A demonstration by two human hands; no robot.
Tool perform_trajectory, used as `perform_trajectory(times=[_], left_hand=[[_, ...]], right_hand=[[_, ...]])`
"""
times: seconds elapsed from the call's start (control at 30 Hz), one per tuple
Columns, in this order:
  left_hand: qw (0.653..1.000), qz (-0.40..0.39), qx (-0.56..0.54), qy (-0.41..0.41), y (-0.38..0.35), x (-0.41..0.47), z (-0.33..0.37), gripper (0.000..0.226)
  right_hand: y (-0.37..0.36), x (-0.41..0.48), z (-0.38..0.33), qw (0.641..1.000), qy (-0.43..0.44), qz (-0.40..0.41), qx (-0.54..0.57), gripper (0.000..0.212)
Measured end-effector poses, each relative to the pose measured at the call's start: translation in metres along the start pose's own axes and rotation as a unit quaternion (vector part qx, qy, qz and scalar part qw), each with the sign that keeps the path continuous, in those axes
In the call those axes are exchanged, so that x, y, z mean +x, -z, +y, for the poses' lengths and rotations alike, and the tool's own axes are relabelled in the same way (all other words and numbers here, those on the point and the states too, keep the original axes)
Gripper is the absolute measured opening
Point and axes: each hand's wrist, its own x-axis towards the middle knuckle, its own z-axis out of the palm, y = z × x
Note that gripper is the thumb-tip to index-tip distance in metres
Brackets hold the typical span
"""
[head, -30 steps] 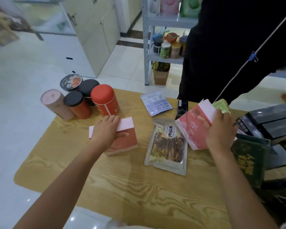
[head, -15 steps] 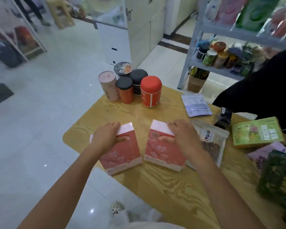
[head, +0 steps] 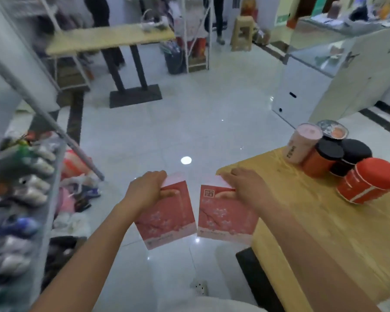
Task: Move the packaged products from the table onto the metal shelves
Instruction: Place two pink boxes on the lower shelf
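Left hand (head: 144, 191) and right hand (head: 249, 190) each pinch a flat red-and-white carton (light, stiff, probably) by its top edge: left carton (head: 167, 215); right carton (head: 226, 218).

Yellow wood grain under a smooth, faintly sheened finish is being shown by the table (head: 338, 233). Smooth, nearly matt printed card is being displayed by the left red box (head: 167, 212) and the right red box (head: 225, 219). Lamps are being mirrored in the glossy floor tiles (head: 189, 136). Near the table's far edge, a smooth satin skin is being shown by the red canister (head: 367, 181), and a matt surface by the nearer black lid (head: 329, 150). Dull grey metal is being shown by the shelf frame (head: 54, 127).
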Motion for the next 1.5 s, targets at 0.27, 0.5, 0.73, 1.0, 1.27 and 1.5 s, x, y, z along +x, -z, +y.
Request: perform_trajectory(times=[0.27,0.5,0.73,1.0,1.27,1.5], left_hand=[[0.979,0.027,0.01,0.2,0.025,-0.121,-0.125,0.052],[0.935,0.035,0.012,0.353,0.037,-0.191,-0.177,0.069],[0.884,0.049,0.044,0.464,0.062,-0.186,-0.233,0.07],[0.826,0.127,0.051,0.546,0.119,-0.134,-0.296,0.076],[0.805,0.186,0.111,0.552,0.15,-0.064,-0.362,0.076],[0.792,0.255,0.154,0.532,0.188,-0.013,-0.435,0.07]], right_hand=[[-0.001,0.125,-0.15,0.962,0.27,-0.017,-0.028,0.109],[-0.007,0.202,-0.269,0.89,0.454,-0.001,-0.054,0.091],[-0.018,0.3,-0.345,0.791,0.61,0.041,0.022,0.084],[0.015,0.428,-0.413,0.74,0.664,0.104,0.021,0.091],[0.033,0.534,-0.431,0.716,0.665,0.21,0.039,0.06],[0.049,0.627,-0.459,0.721,0.651,0.227,0.072,0.06]])
